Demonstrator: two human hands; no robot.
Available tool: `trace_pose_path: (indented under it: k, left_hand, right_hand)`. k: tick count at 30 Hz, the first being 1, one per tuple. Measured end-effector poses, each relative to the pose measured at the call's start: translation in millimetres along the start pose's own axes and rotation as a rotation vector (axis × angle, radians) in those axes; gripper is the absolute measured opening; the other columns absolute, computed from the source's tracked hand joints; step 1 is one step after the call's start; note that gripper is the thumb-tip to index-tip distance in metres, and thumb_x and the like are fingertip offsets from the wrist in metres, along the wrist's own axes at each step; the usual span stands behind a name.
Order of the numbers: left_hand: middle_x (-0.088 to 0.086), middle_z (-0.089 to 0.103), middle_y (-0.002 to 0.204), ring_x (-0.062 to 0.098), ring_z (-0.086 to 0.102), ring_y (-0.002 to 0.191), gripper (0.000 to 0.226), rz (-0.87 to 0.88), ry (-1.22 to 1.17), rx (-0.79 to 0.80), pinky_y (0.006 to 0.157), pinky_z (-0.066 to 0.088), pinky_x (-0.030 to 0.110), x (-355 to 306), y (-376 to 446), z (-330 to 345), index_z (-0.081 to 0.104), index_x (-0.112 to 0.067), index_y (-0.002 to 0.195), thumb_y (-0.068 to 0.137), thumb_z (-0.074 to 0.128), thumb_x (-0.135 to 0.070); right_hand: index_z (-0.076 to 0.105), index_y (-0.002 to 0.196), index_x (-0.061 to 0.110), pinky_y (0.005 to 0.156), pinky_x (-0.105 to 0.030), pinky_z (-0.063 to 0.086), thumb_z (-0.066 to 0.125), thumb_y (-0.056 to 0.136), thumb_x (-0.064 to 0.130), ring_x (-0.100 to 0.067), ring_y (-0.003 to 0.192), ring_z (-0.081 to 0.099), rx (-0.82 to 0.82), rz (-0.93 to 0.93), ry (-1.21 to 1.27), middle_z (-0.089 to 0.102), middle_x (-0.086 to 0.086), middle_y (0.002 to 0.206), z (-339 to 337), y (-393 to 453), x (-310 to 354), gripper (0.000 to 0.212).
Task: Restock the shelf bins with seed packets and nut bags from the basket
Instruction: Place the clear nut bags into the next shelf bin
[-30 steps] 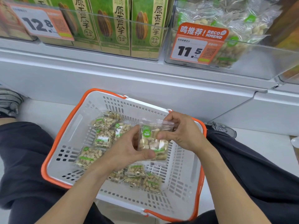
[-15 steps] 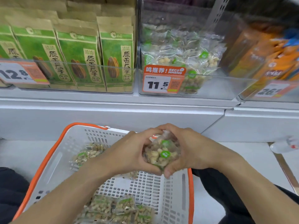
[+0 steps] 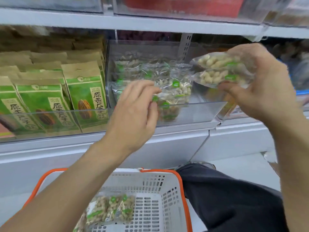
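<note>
Both hands had risen from the basket (image 3: pixel 181 186) to the clear nut bin (image 3: pixel 197 113), so stocking looked imminent: right hand (image 3: pixel 260 84) gripped two stacked nut bags (image 3: pixel 217 71), long axes roughly level, pointing left binward; left hand (image 3: pixel 133 111) pinched a binned bag (image 3: pixel 173 96).

shelving: white metal tiers (image 3: pixel 150 22) | floor: pale (image 3: pixel 242 166) | light: even, indoor
</note>
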State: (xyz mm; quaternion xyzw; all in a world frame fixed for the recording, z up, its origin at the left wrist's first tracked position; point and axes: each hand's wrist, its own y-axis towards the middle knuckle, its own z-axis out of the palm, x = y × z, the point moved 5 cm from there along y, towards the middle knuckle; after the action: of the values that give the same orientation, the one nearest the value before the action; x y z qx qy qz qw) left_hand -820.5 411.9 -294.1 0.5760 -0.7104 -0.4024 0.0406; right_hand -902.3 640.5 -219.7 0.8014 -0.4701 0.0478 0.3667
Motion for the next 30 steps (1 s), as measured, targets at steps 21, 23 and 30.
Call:
trace_pose_path:
  k: [21, 23, 30]
  left_hand:
    - [-0.009, 0.055, 0.092, 0.022, 0.056, 0.098, 0.009, -0.175, 0.137, 0.251, 0.068, 0.037, 0.032, 20.9, 46.7, 43.8, 0.060, -0.023, 0.097, 0.094, 0.051, -0.026]
    - [-0.007, 0.060, 0.094, 0.023, 0.056, 0.099, 0.010, -0.169, 0.134, 0.239, 0.070, 0.040, 0.034, 21.0, 45.8, 42.3, 0.060, -0.021, 0.097, 0.093, 0.052, -0.025]
    - [-0.008, 0.063, 0.097, 0.020, 0.056, 0.097, 0.010, -0.159, 0.167, 0.190, 0.063, 0.033, 0.031, 17.9, 43.8, 40.0, 0.060, -0.023, 0.098, 0.093, 0.051, -0.025]
  right_hand:
    - [0.062, 0.131, 0.024, 0.083, -0.026, 0.046, 0.066, 0.079, 0.002, -0.024, 0.112, 0.060, 0.575, 0.166, -0.249, 0.064, -0.005, 0.127, 77.8, 38.4, -8.6, 0.057]
    - [0.060, 0.131, 0.027, 0.081, -0.024, 0.045, 0.062, 0.078, 0.000, -0.021, 0.109, 0.059, 0.589, 0.169, -0.188, 0.063, -0.003, 0.129, 78.5, 36.9, -10.8, 0.059]
    - [0.067, 0.124, 0.028, 0.095, -0.022, 0.041, 0.085, 0.079, 0.030, -0.014, 0.121, 0.059, 0.514, 0.242, -0.096, 0.065, 0.004, 0.132, 73.9, 32.1, -42.5, 0.048]
